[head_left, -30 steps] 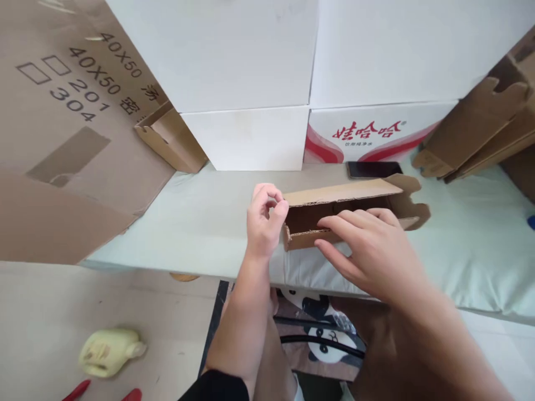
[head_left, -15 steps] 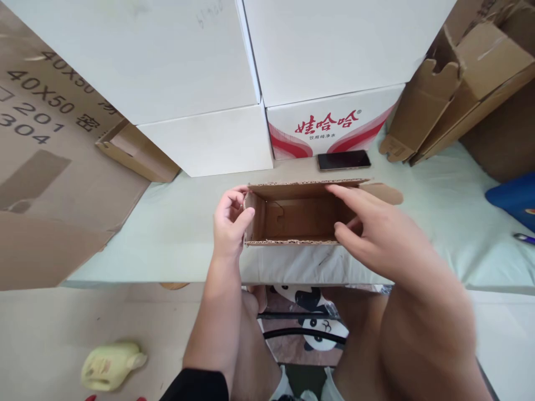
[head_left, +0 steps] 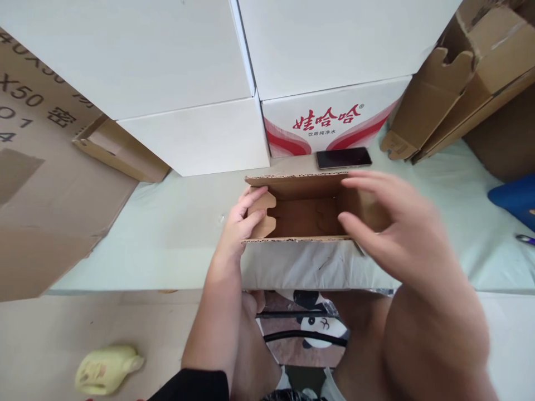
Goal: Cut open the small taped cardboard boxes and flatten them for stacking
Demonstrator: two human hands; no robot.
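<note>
The left hand's fingers bend against the notched flap of the cardboard box, grip unconfirmed. The right hand's fingers are spread at its opposite end. The box lies between both hands' fingers.

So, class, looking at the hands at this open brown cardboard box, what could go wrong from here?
The notched brown cardboard flap under the left hand might crease if pressed unevenly. The rough corrugated rim of the open brown cardboard box could scratch the right hand, spread open at its right end. And the flat, black rectangular phone lies close behind the box, so a backward shove could knock it.
</note>
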